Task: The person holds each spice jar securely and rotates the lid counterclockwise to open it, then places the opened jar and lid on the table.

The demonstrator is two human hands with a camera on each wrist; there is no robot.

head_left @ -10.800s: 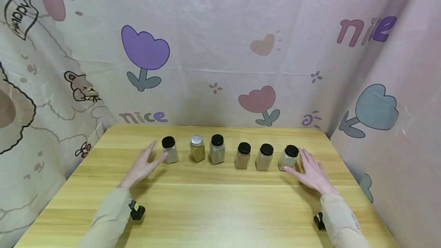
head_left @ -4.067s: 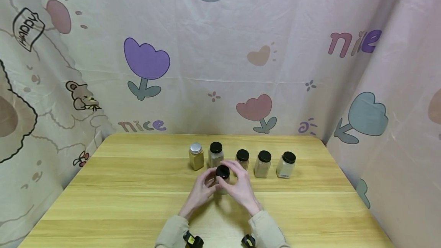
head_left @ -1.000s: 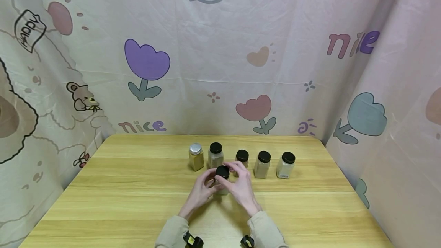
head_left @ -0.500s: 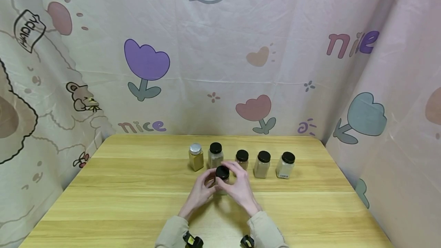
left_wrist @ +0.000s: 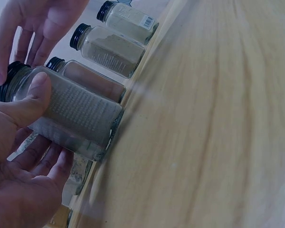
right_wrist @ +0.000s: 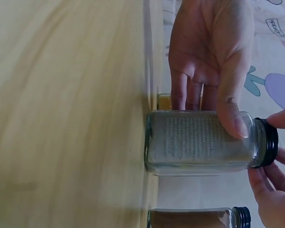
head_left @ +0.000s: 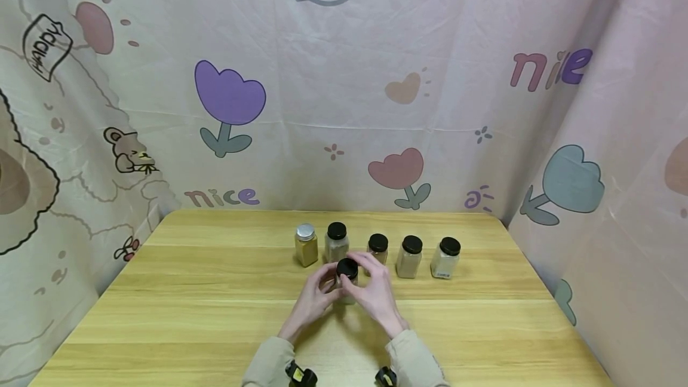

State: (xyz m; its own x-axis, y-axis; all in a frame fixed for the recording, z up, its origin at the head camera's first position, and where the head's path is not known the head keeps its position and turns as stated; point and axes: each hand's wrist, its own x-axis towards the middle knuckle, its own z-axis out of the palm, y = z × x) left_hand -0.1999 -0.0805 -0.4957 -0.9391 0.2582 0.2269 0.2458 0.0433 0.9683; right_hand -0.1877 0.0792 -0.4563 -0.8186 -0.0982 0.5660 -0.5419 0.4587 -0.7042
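A square glass spice jar [right_wrist: 194,142] with printed text and a black screw lid [head_left: 347,267] stands upright on the table, in front of the jar row. My left hand [head_left: 313,303] holds the jar's body, its thumb lying across the printed side in the left wrist view. My right hand [head_left: 376,296] grips the black lid from the other side, with thumb and fingertips around its edge, as the right wrist view shows. The lid sits on the jar's neck. Greyish contents show dimly through the glass.
Behind stands a row of jars: a silver-lidded jar of yellow powder [head_left: 307,249], a black-lidded jar [head_left: 337,245] beside it, a brown-filled jar [right_wrist: 190,218], a beige-filled jar [head_left: 409,260] and a pale jar [head_left: 445,260]. A patterned curtain [head_left: 317,94] hangs behind the wooden table [head_left: 188,315].
Since the oldest frame, the leftmost jar has come to the front middle, and both hands have moved inward onto it. Over the last second, only the right thumb shifts slightly at the lid.
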